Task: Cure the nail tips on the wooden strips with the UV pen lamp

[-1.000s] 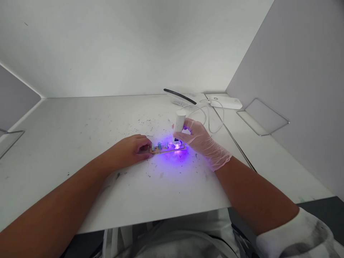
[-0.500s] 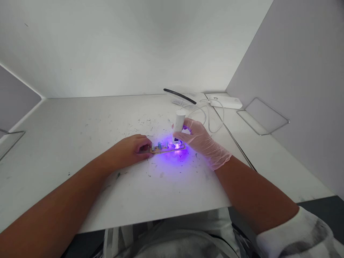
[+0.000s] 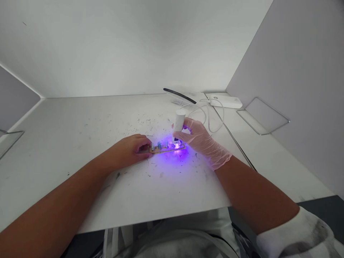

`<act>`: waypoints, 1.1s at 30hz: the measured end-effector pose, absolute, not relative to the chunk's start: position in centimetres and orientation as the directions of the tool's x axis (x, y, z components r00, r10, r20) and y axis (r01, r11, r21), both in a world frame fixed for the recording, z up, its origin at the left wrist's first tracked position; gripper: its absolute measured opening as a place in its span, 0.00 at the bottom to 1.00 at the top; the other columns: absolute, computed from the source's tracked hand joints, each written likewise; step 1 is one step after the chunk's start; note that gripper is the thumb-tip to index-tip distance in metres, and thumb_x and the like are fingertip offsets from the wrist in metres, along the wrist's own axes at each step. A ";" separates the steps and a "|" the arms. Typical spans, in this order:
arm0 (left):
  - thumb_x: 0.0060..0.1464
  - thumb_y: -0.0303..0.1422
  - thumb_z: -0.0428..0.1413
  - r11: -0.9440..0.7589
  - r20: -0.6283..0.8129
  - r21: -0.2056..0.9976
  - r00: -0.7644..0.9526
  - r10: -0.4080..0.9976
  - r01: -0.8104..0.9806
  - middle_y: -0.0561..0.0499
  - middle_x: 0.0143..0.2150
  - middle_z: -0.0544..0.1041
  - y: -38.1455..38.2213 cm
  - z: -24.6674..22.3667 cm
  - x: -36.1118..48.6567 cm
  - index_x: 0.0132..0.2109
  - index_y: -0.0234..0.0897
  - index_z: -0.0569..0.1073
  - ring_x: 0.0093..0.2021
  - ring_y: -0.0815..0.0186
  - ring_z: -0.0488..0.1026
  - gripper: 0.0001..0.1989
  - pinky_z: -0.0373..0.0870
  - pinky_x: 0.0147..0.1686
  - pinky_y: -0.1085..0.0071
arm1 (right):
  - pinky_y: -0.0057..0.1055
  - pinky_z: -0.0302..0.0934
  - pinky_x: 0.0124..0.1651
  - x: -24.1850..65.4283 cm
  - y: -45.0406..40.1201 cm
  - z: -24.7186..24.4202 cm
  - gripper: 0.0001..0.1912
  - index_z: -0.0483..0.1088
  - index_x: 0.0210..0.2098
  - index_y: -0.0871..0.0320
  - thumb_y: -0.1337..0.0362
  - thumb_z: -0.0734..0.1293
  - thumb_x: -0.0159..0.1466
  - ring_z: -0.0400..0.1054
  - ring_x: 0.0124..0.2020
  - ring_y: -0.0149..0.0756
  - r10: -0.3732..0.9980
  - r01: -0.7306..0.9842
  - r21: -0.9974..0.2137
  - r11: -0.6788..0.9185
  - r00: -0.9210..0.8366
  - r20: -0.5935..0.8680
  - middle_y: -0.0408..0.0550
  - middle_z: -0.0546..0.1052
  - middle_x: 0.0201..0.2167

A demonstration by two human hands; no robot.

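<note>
My bare left hand [image 3: 138, 148] pinches the left end of a narrow wooden strip [image 3: 163, 150] lying on the white table. Small bluish, clear-looking pieces [image 3: 159, 145] stand in a row along the strip. In a thin clear glove, my right hand [image 3: 197, 136] is closed around a white cylindrical UV lamp [image 3: 179, 122], held nearly upright over the strip's right part. Violet light from its lower end glows on the pieces and the tabletop. The glare hides whether the lamp touches them.
A white cable [image 3: 212, 130] loops behind my right hand toward a white power strip [image 3: 225, 101]. A black-edged curved object [image 3: 180, 95] lies at the back. Wire frames stand at both sides, the right one [image 3: 262, 116] by the side wall. Dark specks dot the tabletop [image 3: 142, 197].
</note>
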State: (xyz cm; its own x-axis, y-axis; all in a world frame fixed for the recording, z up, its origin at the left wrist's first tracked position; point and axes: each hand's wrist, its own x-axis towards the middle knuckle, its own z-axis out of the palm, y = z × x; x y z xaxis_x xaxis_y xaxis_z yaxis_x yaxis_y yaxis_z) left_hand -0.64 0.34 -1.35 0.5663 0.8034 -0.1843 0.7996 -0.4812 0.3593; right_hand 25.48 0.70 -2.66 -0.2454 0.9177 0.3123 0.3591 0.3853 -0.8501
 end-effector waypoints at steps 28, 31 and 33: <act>0.54 0.43 0.54 -0.477 -0.183 0.367 0.565 0.805 0.799 0.51 0.36 0.70 0.2 -1.2 -0.6 0.38 0.39 0.71 0.35 0.66 0.66 0.12 0.63 0.33 0.70 | 0.38 0.63 0.41 25.4 0.5 -2.4 0.11 0.74 0.37 0.54 0.56 0.69 0.58 0.68 0.38 0.37 0.921 0.356 -0.856 0.375 -0.249 0.300 0.45 0.75 0.35; 0.54 0.43 0.54 -0.474 -0.181 0.372 0.564 0.806 0.798 0.50 0.37 0.70 0.3 -1.2 -0.6 0.38 0.39 0.71 0.35 0.66 0.66 0.12 0.63 0.33 0.70 | 0.38 0.63 0.42 25.4 0.5 -2.3 0.11 0.74 0.37 0.55 0.56 0.69 0.58 0.68 0.39 0.37 0.920 0.351 -0.858 0.375 -0.257 0.297 0.45 0.75 0.35; 0.54 0.43 0.54 -0.481 -0.177 0.375 0.570 0.802 0.793 0.50 0.37 0.70 0.3 -1.3 -0.6 0.38 0.39 0.71 0.35 0.66 0.66 0.12 0.63 0.33 0.70 | 0.38 0.63 0.42 25.4 0.5 -2.2 0.10 0.74 0.37 0.55 0.56 0.69 0.58 0.68 0.39 0.37 0.919 0.351 -0.857 0.377 -0.256 0.300 0.45 0.75 0.35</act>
State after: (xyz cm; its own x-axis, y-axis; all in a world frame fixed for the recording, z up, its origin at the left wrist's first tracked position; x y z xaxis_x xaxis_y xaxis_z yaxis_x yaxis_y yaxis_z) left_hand -0.65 0.28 -1.27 0.5701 0.8023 -0.1768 0.7927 -0.4807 0.3749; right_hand 25.42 0.45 -2.24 -0.2560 0.9190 0.2997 0.3509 0.3773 -0.8571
